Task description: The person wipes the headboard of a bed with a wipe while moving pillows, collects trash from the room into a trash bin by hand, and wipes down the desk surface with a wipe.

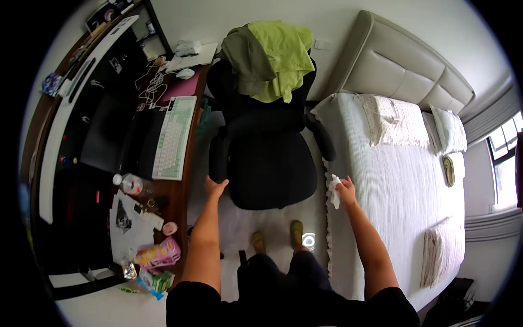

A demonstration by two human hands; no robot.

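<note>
My left hand (216,187) is at the front end of the black armrest (219,158) on the left side of an office chair (272,171). Its thumb and fingers are apart, and I cannot tell whether they touch the armrest. In my right hand (347,192), the fingers are closed on a crumpled white tissue (334,193), held beside the edge of the bed (381,180). Over the chair's backrest hang a bright green garment (283,57) and a grey-green one (245,57).
Along the left runs a dark wooden desk (182,199) bearing a green-and-white keyboard (174,139), a plastic bottle (133,184), papers (125,226), a pink snack package (159,253), a mouse (185,74) and tangled white cables (154,87). Pillows (395,122) and a folded blanket (444,253) lie on the bed.
</note>
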